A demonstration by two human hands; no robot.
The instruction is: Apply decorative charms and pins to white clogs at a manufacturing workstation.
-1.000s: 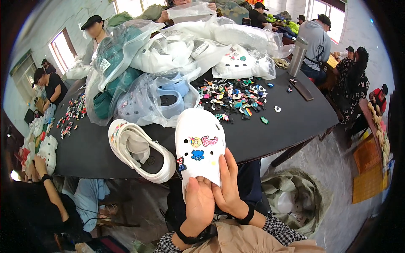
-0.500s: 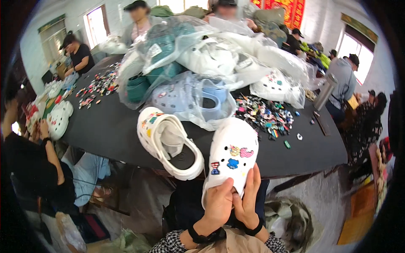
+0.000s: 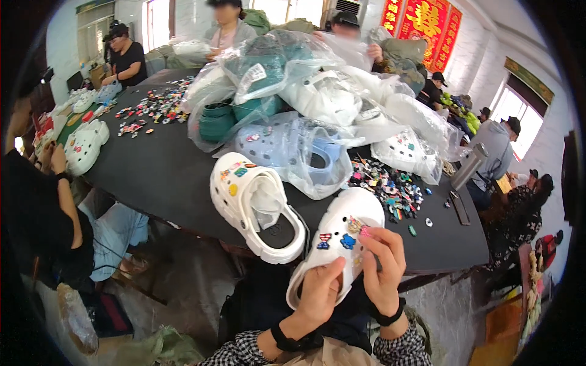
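A white clog (image 3: 342, 219) is held up before me over the near table edge. Its upper carries shoe charms, among them a blue one (image 3: 348, 241), a striped red-and-blue one (image 3: 324, 241) and a pink one (image 3: 365, 230). My left hand (image 3: 316, 291) is closed on the clog near its opening, thumb on the outside. At the pink charm, my right hand (image 3: 384, 268) has its fingertips closed in, partly covering the charm. Another white clog (image 3: 235, 189), also with charms and with clear plastic inside, lies on the table to the left.
Bagged clogs are heaped on the black table (image 3: 165, 189), with a light-blue pair (image 3: 268, 143) in front. Loose charms lie in piles to the right (image 3: 390, 189) and far left (image 3: 155, 107). A metal flask (image 3: 470, 166) stands right. Other people sit around; one handles a clog (image 3: 86, 146).
My right hand has gone from the clog's lower side up to the pink charm. The left hand keeps its hold. The view has turned, shifting the table scene.
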